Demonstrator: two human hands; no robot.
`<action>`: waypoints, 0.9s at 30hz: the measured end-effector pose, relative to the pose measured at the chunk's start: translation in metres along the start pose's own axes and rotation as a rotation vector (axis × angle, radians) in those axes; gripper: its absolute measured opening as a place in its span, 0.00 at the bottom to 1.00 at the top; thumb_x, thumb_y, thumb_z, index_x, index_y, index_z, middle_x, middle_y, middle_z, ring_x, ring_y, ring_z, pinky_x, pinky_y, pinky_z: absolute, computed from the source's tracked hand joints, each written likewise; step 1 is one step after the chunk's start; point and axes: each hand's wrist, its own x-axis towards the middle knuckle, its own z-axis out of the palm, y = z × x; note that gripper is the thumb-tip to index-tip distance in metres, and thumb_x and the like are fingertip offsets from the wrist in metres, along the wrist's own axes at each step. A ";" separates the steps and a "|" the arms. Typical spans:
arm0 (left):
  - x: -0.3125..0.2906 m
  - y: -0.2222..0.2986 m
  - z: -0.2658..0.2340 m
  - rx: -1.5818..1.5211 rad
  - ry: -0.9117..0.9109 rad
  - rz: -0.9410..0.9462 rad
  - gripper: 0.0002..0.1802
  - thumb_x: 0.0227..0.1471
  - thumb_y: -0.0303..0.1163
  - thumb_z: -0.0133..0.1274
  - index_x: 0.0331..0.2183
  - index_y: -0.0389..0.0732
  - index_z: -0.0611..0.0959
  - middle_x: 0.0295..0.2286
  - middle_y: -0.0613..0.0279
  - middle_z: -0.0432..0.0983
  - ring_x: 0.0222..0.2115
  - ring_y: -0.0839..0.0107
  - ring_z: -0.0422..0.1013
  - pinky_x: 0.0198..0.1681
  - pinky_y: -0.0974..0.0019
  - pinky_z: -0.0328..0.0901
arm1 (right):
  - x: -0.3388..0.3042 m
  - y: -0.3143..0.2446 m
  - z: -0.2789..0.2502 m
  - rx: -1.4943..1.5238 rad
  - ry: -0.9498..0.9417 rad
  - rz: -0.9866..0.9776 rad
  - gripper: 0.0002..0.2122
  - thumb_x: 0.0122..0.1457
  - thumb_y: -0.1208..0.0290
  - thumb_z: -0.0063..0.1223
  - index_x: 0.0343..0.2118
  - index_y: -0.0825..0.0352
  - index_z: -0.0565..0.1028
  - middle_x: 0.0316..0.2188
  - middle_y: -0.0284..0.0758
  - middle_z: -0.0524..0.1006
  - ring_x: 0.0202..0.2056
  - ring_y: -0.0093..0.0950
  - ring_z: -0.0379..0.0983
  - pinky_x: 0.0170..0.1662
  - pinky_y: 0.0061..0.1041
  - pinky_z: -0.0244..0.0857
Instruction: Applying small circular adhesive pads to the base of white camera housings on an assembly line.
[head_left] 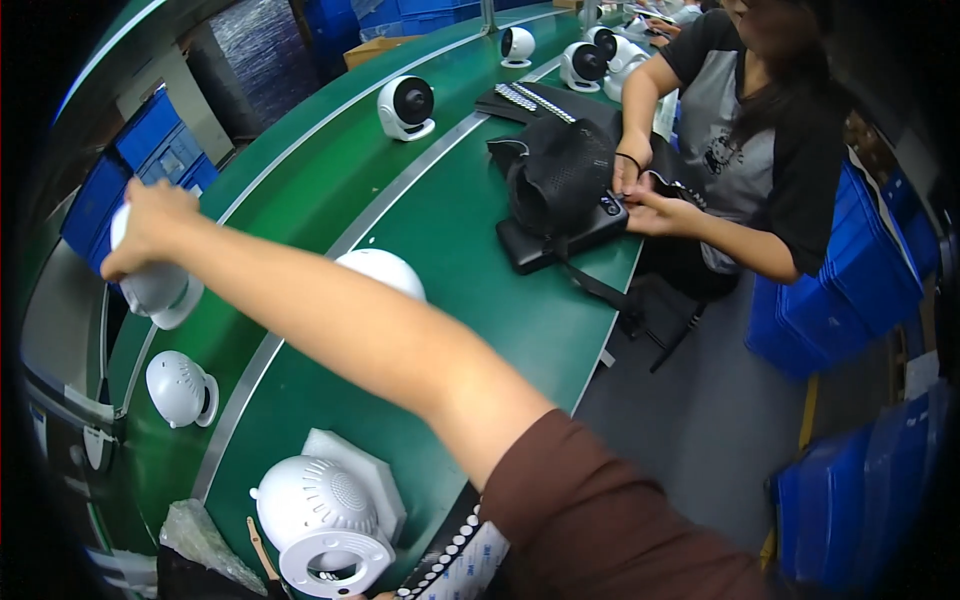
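My right arm stretches across the green bench to the far left, where my right hand (pixel 155 228) is closed around the top of a white round-headed security camera (pixel 160 290). Just below it, another white camera (pixel 180 390) stands on the green belt. Close to me, a white camera (pixel 318 500) lies tilted against a white foam block (pixel 385 490), its ring-shaped base facing me. A sliver of skin at the bottom edge beside that base may be my left hand (pixel 380 596); its fingers are hidden. My forearm partly covers another white camera (pixel 385 270).
A co-worker's hands (pixel 645 200) work beside a black bag (pixel 565 175) on the bench. More white cameras (pixel 407 108) stand along the belt. Near me lie a brush-like wooden stick (pixel 262 548), clear plastic wrap (pixel 205 540) and a strip of white dots (pixel 440 560). Blue crates (pixel 840 270) stand right.
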 end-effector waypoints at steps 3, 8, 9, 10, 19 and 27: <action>0.009 0.008 -0.002 0.018 0.114 0.126 0.03 0.38 0.20 0.57 0.23 0.35 0.80 0.19 0.54 0.75 0.18 0.64 0.71 0.27 0.65 0.66 | -0.023 -0.006 -0.063 -0.128 -0.008 -0.104 0.43 0.25 0.46 0.62 0.49 0.64 0.64 0.42 0.44 0.70 0.46 0.38 0.67 0.48 0.30 0.61; 0.014 0.022 -0.002 -0.069 0.095 0.021 0.02 0.41 0.17 0.53 0.23 0.30 0.77 0.17 0.53 0.71 0.17 0.65 0.66 0.21 0.68 0.62 | -0.060 0.078 -0.128 -0.451 0.115 0.143 0.41 0.27 0.45 0.60 0.49 0.56 0.64 0.45 0.45 0.65 0.44 0.39 0.68 0.46 0.34 0.63; 0.015 0.025 -0.004 -0.069 0.090 0.025 0.02 0.41 0.17 0.53 0.23 0.30 0.77 0.17 0.53 0.71 0.17 0.65 0.66 0.21 0.68 0.62 | -0.064 0.099 -0.137 -0.470 0.116 0.214 0.40 0.27 0.47 0.59 0.50 0.55 0.63 0.45 0.45 0.65 0.43 0.40 0.68 0.45 0.34 0.63; 0.015 0.027 -0.007 -0.074 0.051 -0.018 0.01 0.42 0.17 0.53 0.23 0.30 0.77 0.17 0.53 0.70 0.17 0.65 0.65 0.22 0.68 0.62 | -0.072 0.115 -0.144 -0.448 0.108 0.244 0.39 0.27 0.50 0.59 0.48 0.59 0.63 0.45 0.46 0.65 0.44 0.41 0.67 0.46 0.34 0.63; 0.011 0.026 0.000 -0.089 0.125 -0.079 0.01 0.41 0.17 0.52 0.23 0.30 0.77 0.16 0.55 0.70 0.16 0.69 0.65 0.20 0.68 0.60 | -0.095 0.178 -0.139 -0.269 -0.045 0.277 0.37 0.28 0.59 0.58 0.50 0.60 0.65 0.48 0.49 0.61 0.51 0.46 0.58 0.51 0.48 0.53; 0.022 0.015 0.004 0.106 0.252 0.163 0.06 0.42 0.21 0.54 0.20 0.31 0.74 0.14 0.58 0.68 0.14 0.69 0.65 0.18 0.68 0.59 | -0.165 0.072 -0.074 -0.435 -0.332 -0.286 0.25 0.43 0.50 0.52 0.40 0.65 0.74 0.42 0.47 0.69 0.48 0.44 0.61 0.52 0.46 0.52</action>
